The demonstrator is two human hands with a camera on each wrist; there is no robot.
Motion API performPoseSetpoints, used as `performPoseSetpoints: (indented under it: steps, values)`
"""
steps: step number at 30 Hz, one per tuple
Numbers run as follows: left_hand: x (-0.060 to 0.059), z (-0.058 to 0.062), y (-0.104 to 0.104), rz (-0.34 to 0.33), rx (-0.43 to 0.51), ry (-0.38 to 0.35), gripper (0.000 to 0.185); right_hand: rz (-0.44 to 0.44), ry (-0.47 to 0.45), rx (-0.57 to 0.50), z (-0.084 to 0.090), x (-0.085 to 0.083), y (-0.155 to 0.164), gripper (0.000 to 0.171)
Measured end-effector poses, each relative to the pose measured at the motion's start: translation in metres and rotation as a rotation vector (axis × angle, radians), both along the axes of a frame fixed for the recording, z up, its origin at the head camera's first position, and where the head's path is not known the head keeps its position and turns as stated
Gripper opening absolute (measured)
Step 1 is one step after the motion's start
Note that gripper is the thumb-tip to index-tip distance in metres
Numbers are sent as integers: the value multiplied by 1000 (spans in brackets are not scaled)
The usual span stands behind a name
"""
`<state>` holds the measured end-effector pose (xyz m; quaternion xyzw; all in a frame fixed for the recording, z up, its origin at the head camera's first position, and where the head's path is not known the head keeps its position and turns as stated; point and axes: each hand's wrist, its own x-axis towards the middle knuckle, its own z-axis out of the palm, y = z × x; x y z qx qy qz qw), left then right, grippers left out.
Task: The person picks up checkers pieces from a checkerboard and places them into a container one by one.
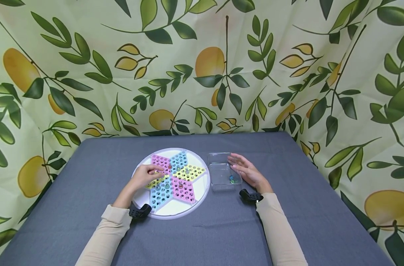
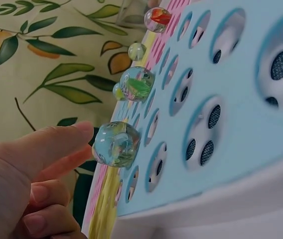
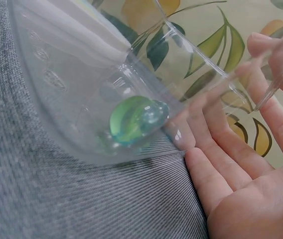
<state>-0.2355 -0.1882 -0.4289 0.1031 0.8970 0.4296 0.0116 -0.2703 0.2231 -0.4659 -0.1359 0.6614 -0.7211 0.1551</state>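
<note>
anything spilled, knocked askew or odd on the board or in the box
Nothing stands out. The marbles sit in holes of the star board, none loose on the table. The clear box stands upright beside it with marbles inside, the right hand open at its side.

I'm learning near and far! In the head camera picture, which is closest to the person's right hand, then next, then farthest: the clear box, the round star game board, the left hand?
1. Clear box: right beside the right hand, on its left.
2. Round star game board: farther left, past the box.
3. Left hand: farthest, over the board's left part.
</note>
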Motion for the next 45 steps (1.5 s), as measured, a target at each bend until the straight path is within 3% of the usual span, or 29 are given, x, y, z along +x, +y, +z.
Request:
performPoseSetpoints:
  steps: [12,25,45]
  values:
    - [0,-1,-1,0,-60,-18,34,6,18,13,-3,-1,2,62]
    - [1,-1,0,16,-101,-26,26,4,17,18,-2,-1,2,61]
    - [2,4,4,13,-55,-4,25,-5,13,2,-3,-1,2,62]
